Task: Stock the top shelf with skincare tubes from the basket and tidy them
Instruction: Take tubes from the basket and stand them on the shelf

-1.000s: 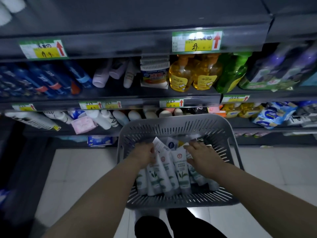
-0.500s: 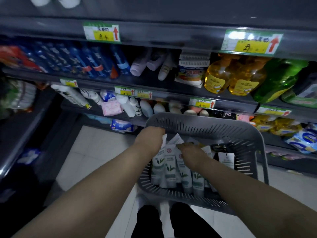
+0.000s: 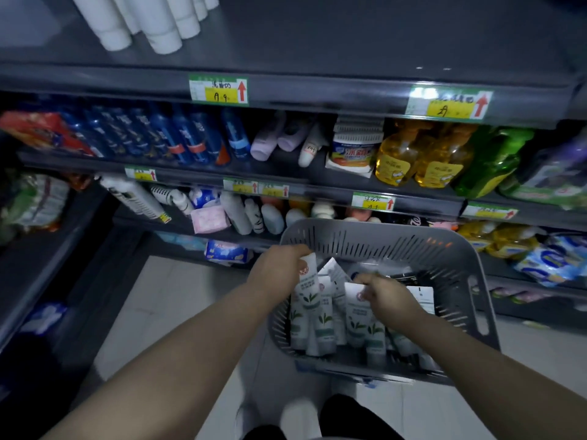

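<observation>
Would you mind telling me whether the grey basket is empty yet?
Not empty. The grey basket holds several white tubes; the left hand grips one and the right hand reaches among them.

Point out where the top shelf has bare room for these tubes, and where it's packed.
The top shelf is bare from the white tubes at its left end all the way right, above both price tags. The shelf below is crowded: blue bottles, yellow bottles. Both hands, left hand and right hand, are in the basket, closed on tubes.

blue bottles [image 3: 178,138], yellow soap bottles [image 3: 419,154], green bottle [image 3: 489,160], price tags [image 3: 218,89]
</observation>
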A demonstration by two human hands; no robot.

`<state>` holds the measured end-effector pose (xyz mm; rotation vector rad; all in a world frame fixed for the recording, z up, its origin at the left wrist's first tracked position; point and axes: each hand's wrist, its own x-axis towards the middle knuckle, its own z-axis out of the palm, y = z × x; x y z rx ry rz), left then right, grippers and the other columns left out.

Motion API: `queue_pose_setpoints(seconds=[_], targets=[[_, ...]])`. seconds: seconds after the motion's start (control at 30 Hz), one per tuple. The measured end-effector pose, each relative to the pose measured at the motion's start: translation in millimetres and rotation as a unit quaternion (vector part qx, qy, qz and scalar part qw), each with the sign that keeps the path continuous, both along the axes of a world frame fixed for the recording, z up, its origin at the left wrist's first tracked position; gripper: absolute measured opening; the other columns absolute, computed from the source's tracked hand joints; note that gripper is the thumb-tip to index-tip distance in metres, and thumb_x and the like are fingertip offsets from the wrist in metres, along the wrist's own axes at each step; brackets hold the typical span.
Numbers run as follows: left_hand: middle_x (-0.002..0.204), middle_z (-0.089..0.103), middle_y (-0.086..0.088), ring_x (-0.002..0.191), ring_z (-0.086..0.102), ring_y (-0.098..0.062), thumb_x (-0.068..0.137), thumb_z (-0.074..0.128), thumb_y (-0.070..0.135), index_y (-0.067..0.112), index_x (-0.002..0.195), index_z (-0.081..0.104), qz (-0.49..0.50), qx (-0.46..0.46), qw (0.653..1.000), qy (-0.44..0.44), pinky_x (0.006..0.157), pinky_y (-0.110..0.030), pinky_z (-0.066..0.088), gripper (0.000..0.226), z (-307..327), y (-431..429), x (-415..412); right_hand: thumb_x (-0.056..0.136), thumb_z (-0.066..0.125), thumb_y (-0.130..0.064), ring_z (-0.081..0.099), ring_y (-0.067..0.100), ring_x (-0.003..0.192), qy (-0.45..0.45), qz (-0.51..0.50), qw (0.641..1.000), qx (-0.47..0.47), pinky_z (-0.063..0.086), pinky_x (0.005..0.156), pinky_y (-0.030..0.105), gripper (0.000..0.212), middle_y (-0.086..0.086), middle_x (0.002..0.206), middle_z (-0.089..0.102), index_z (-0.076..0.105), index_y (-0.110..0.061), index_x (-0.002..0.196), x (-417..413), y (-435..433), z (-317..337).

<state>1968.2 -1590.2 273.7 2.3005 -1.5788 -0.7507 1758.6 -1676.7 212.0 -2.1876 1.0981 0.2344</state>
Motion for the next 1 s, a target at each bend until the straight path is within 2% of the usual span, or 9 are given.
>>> queue_pose_setpoints(seconds=[0.07, 0.2, 0.3, 0.43, 0.57, 0.63, 0.73, 0.87, 1.0], targets=[[0.104, 0.068, -0.009, 0.097, 0.062, -0.026, 0.095, 0.047, 0.013, 0.016, 0.113, 0.063, -0.018, -0.023, 0.999, -0.014, 0.076, -0.034, 0.050, 0.025, 12.0, 4.1, 6.3, 0.087, 0.054, -0.008, 0.061, 0.023, 0.096, -0.040, -0.025, 0.998, -0.050, 0.045, 0.070, 0.031, 0.025, -0.001, 0.102, 0.065, 0.057, -0.028, 0.102, 2.0, 8.5, 22.7], [0.099, 0.067, -0.006, 0.092, 0.063, -0.025, 0.097, 0.046, 0.016, 0.018, 0.107, 0.062, -0.032, -0.084, 0.995, -0.039, 0.068, -0.032, 0.047, 0.019, 45.2, 19.1, 31.5, 0.088, 0.053, -0.008, 0.061, 0.027, 0.096, -0.089, -0.076, 0.980, -0.164, 0.048, 0.073, 0.036, 0.025, 0.002, 0.102, 0.064, 0.060, -0.024, 0.107, 16.0, 29.6, 71.6], [0.099, 0.068, -0.007, 0.091, 0.063, -0.026, 0.095, 0.049, 0.015, 0.017, 0.104, 0.064, -0.025, -0.126, 0.991, -0.033, 0.076, -0.038, 0.052, 0.018, 76.9, 30.1, 58.2, 0.094, 0.046, -0.012, 0.058, 0.027, 0.095, -0.113, -0.098, 0.967, -0.209, 0.050, 0.071, 0.040, 0.017, 0.001, 0.099, 0.062, 0.059, -0.021, 0.100, 37.9, 45.1, 108.0], [0.098, 0.068, -0.006, 0.093, 0.062, -0.025, 0.095, 0.049, 0.018, 0.018, 0.105, 0.064, -0.033, -0.201, 0.978, -0.049, 0.079, -0.041, 0.051, 0.017, 132.6, 41.3, 91.4, 0.091, 0.048, -0.010, 0.055, 0.027, 0.095, -0.142, -0.124, 0.942, -0.278, 0.049, 0.069, 0.040, 0.014, 0.000, 0.093, 0.058, 0.054, -0.022, 0.090, 75.4, 63.5, 156.1], [0.097, 0.070, -0.002, 0.093, 0.062, -0.024, 0.092, 0.050, 0.019, 0.020, 0.099, 0.066, -0.038, -0.273, 0.958, -0.080, 0.081, -0.039, 0.051, 0.018, 194.5, 46.8, 116.9, 0.090, 0.049, -0.011, 0.053, 0.028, 0.090, -0.174, -0.160, 0.911, -0.337, 0.048, 0.069, 0.042, 0.013, -0.002, 0.093, 0.047, 0.051, -0.023, 0.088, 104.3, 74.7, 206.2], [0.097, 0.070, -0.002, 0.092, 0.062, -0.024, 0.093, 0.050, 0.019, 0.020, 0.098, 0.067, -0.039, -0.298, 0.949, -0.091, 0.080, -0.038, 0.051, 0.018, 224.8, 45.7, 125.7, 0.089, 0.051, -0.012, 0.056, 0.027, 0.088, -0.189, -0.174, 0.895, -0.365, 0.050, 0.069, 0.043, 0.013, -0.004, 0.094, 0.047, 0.055, -0.024, 0.090, 114.4, 75.4, 231.2], [0.096, 0.069, 0.001, 0.089, 0.061, -0.019, 0.091, 0.049, 0.016, 0.022, 0.097, 0.068, -0.027, -0.316, 0.944, -0.087, 0.078, -0.036, 0.052, 0.021, 263.2, 37.4, 135.8, 0.088, 0.051, -0.012, 0.057, 0.027, 0.092, -0.194, -0.175, 0.880, -0.397, 0.049, 0.069, 0.039, 0.015, -0.002, 0.099, 0.053, 0.059, -0.024, 0.092, 124.8, 71.0, 268.1], [0.091, 0.068, 0.006, 0.087, 0.058, -0.016, 0.086, 0.051, 0.013, 0.026, 0.091, 0.070, -0.027, -0.319, 0.941, -0.114, 0.075, -0.031, 0.050, 0.023, 298.9, 7.6, 141.8, 0.087, 0.051, -0.009, 0.053, 0.024, 0.104, -0.178, -0.160, 0.863, -0.444, 0.038, 0.070, 0.032, 0.024, -0.002, 0.104, 0.054, 0.060, -0.025, 0.104, 133.8, 50.5, 307.0], [0.085, 0.066, 0.009, 0.084, 0.059, -0.015, 0.085, 0.052, 0.013, 0.026, 0.087, 0.069, -0.027, -0.322, 0.937, -0.131, 0.073, -0.030, 0.051, 0.022, 325.0, -32.7, 147.8, 0.087, 0.051, -0.013, 0.053, 0.019, 0.102, -0.203, -0.176, 0.858, -0.437, 0.045, 0.070, 0.033, 0.019, -0.008, 0.100, 0.053, 0.058, -0.030, 0.092, 140.7, 16.0, 332.9]])
